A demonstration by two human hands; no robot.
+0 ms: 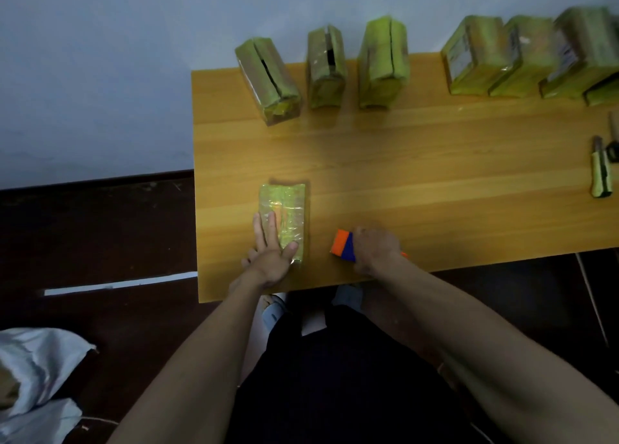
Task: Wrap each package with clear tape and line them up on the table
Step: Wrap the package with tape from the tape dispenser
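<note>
A green package covered in shiny clear tape lies flat near the front left of the wooden table. My left hand presses on its near end with straight fingers. To its right, my right hand grips an orange and blue tape dispenser that rests on the table. Along the far edge stand three green packages with a slit on top, and further right a tight group of several more.
A green utility knife and another dark tool lie at the table's right edge. The floor is dark. Grey sacks lie on the floor at lower left. A pale wall stands behind the table.
</note>
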